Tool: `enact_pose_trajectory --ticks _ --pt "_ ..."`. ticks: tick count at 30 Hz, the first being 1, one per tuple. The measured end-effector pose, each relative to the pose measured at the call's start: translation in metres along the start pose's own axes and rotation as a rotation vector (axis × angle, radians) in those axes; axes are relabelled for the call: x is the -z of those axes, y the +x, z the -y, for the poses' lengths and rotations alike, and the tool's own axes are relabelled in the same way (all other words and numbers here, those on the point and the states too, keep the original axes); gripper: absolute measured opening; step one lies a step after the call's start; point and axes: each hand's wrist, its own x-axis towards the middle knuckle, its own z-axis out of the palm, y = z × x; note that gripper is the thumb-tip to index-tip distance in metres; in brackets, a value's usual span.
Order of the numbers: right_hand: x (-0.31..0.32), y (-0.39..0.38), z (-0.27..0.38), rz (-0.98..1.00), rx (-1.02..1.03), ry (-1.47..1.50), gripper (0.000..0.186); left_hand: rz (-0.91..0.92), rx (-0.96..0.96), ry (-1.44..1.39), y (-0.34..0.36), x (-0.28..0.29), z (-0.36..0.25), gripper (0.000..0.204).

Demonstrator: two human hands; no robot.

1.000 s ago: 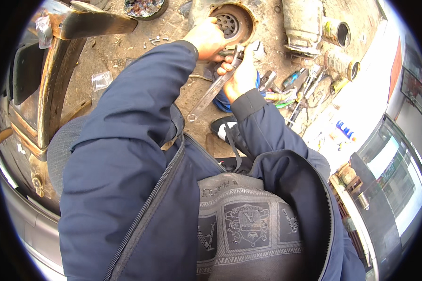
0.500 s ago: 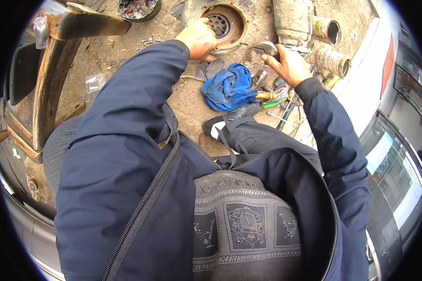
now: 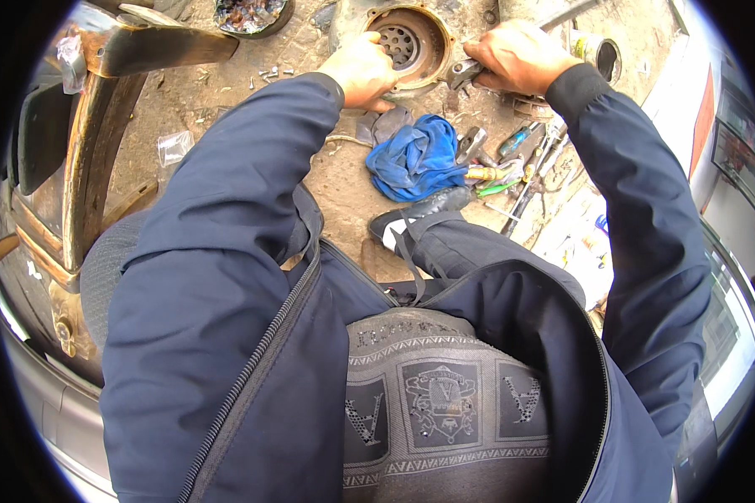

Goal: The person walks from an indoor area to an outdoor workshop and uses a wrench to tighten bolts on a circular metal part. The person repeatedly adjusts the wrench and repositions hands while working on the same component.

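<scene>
My left hand is closed at the left lower rim of a rusty round metal housing, which has a perforated disc inside; whatever its fingertips grip is hidden. My right hand grips a long steel wrench, its head at the right side of the housing's rim and its handle reaching up to the right behind the hand. A crumpled blue cloth lies just below the housing, beside a heap of hand tools.
At left stands a worn wooden frame; near it are a clear plastic piece, small loose bolts and a round tray of small parts. Rusty cylinders lie upper right on the dirty ground, with glazed panels beyond.
My right hand and the wrench first moved right, away from my left hand; the hand then rose and the wrench's head came back toward the housing, its handle now pointing up-right.
</scene>
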Motion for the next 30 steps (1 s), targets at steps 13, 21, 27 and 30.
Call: enact_pose_trajectory --ticks 13,21,27,30 --pt "-0.034 -0.029 0.028 0.299 -0.67 0.408 0.058 0.023 0.023 0.024 0.001 0.001 -0.004 0.046" --pt "-0.073 0.028 0.177 -0.655 -1.822 2.063 0.053 0.016 0.03 -0.008 0.0 0.002 -0.005 0.046" --pt "-0.081 0.054 0.196 -0.947 -1.687 2.147 0.048 -0.013 -0.004 0.005 0.0 0.003 -0.001 0.044" --pt "-0.068 0.022 0.175 -0.549 -1.697 2.002 0.042 -0.018 -0.04 0.031 0.0 0.004 0.002 0.044"
